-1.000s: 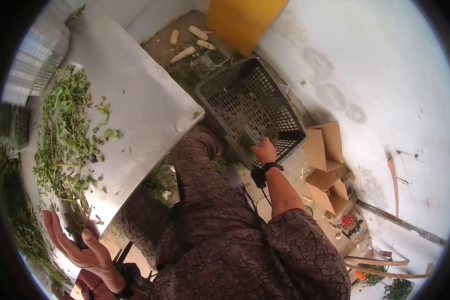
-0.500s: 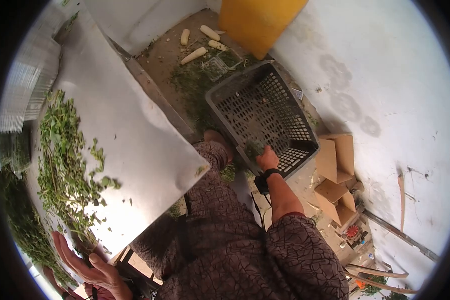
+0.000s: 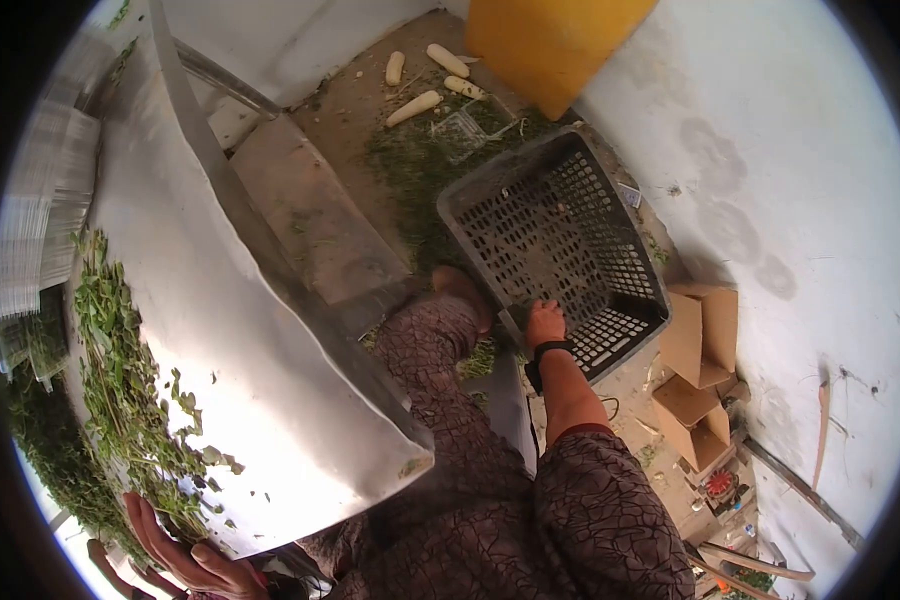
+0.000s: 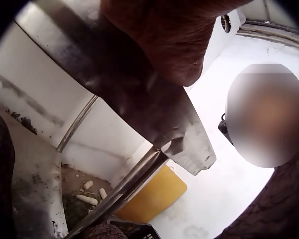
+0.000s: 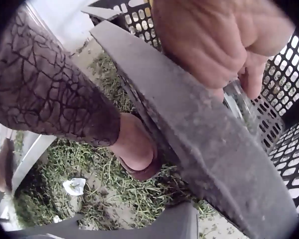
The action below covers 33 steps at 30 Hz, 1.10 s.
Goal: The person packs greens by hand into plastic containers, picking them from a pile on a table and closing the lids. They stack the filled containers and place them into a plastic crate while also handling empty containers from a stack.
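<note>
One hand, the right hand [image 3: 545, 323], pinches a see-through plastic box [image 5: 241, 107], partly hidden, just inside a big black plastic crate with many holes [image 3: 625, 240]. The left hand [image 3: 192, 563] has straight fingers, thumb apart, beside green leafy stems [image 3: 130, 370] on a shiny silver metal table [image 3: 210, 275]. Past the crate, four long white roots [image 3: 414, 108] lie on the brown floor [image 3: 355, 110].

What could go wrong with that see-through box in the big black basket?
The right hand holds the clear box close to the rim of the black basket, so it might bump the rim. Loose greens lie around the foot, so a step could slide. Leafy stems reach the left hand's side of the metal table and might get brushed off.
</note>
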Each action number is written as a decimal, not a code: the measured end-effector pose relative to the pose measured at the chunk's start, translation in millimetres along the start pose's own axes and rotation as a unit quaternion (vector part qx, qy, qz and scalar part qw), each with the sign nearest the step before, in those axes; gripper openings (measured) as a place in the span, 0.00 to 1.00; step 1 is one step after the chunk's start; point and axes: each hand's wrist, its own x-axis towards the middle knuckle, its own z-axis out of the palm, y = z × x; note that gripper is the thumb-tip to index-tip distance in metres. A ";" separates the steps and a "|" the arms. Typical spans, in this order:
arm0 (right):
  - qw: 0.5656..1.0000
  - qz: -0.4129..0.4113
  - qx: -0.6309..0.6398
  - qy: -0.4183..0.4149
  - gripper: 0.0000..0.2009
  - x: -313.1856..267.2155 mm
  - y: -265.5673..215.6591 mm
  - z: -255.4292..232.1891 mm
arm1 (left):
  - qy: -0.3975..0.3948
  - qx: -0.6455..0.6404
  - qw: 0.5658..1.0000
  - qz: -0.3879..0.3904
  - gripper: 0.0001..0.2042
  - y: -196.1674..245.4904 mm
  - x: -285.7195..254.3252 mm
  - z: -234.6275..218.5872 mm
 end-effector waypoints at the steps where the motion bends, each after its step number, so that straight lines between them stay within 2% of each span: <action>1: 1.000 -0.005 -0.006 -0.024 0.18 3.1 0.9 1.1 | -0.008 0.006 1.000 -0.003 0.29 -1.4 -0.8 -0.4; 5: 0.999 -0.026 -0.023 -0.034 0.17 4.2 0.9 -0.8 | -0.020 0.014 1.000 -0.012 0.29 -1.8 -1.9 -2.2; 8: 0.995 -0.057 0.023 -0.078 0.18 7.0 1.0 -1.7 | -0.025 0.017 0.999 -0.020 0.29 11.0 3.7 -7.2; 10: 1.000 -0.018 -0.004 -0.022 0.14 5.6 -4.6 -2.5 | -0.096 0.119 0.988 -0.019 0.29 25.8 11.8 -20.2; 11: 1.000 -0.019 -0.005 -0.023 0.14 5.9 -4.6 -5.3 | -0.097 0.119 0.988 -0.019 0.29 21.1 8.9 -16.0; 13: 0.999 -0.027 0.005 -0.032 0.14 6.7 -1.0 -13.0 | -0.012 0.030 0.999 -0.023 0.29 11.4 4.0 -3.5; 17: 0.999 -0.018 0.032 -0.017 0.14 9.5 11.1 -15.4 | -0.043 0.066 0.996 -0.039 0.29 11.9 3.4 -8.7; 20: 0.996 -0.006 0.089 -0.032 0.16 6.8 18.8 -24.5 | -0.034 0.073 0.996 -0.029 0.28 11.3 3.8 -8.7; 22: 0.990 -0.020 0.122 -0.073 0.17 -2.3 20.3 -44.3 | -0.053 0.109 0.992 -0.028 0.28 15.5 4.6 -10.1; 23: 0.990 -0.022 0.120 -0.069 0.17 -6.6 21.0 -50.4 | -0.009 0.040 0.999 -0.031 0.29 9.3 0.9 -1.2; 25: 0.977 -0.009 0.208 -0.054 0.16 -18.3 22.1 -58.0 | 0.009 0.028 0.999 -0.024 0.30 5.0 -0.3 2.6; 28: 0.972 -0.003 0.234 -0.023 0.16 -30.7 24.8 -65.0 | 0.067 -0.027 0.997 -0.023 0.31 -1.2 -3.4 11.8; 30: 0.958 -0.101 0.265 0.046 0.14 -29.8 42.0 -57.2 | 0.067 -0.071 0.994 -0.041 0.32 9.1 -0.7 10.1; 32: 0.929 -0.119 0.340 0.081 0.11 -36.0 44.6 -79.8 | 0.067 -0.140 0.985 -0.070 0.33 13.4 0.3 10.3; 33: 0.914 -0.149 0.349 0.141 0.09 -34.4 47.6 -87.7 | 0.066 -0.167 0.980 -0.082 0.33 13.4 -2.0 11.9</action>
